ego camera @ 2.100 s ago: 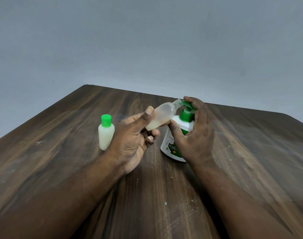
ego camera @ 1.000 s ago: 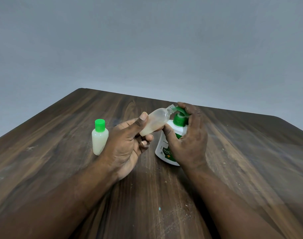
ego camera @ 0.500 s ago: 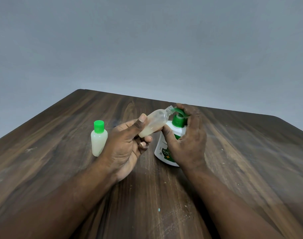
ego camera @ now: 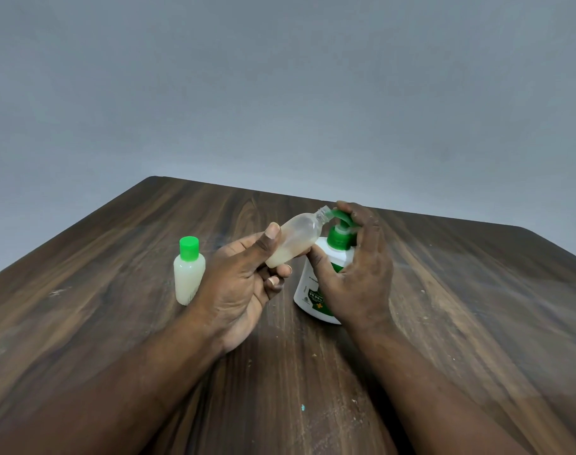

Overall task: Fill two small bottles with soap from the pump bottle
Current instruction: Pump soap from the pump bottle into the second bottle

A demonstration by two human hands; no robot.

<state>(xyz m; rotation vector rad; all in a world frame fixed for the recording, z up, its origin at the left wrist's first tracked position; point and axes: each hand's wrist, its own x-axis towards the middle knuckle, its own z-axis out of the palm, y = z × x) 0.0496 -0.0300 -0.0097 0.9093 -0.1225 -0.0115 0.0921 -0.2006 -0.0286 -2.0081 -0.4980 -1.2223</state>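
Left hand (ego camera: pixel 244 284) grip clamped on bottle (ego camera: pixel 296 239), right hand (ego camera: pixel 358 277) curled round pump (ego camera: pixel 338 239); bottle slipping off spout (ego camera: pixel 335 214) (barely aligned) would spill soap.

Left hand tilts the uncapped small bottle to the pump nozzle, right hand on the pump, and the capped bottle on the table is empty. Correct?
No: the head view shows the capped bottle filled with whitish soap, not empty. The rest is right.

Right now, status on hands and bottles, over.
Left hand grips uncapped small bottle, mouth at pump spout. Right hand wraps pump bottle. Capped small bottle stands aside, filled.
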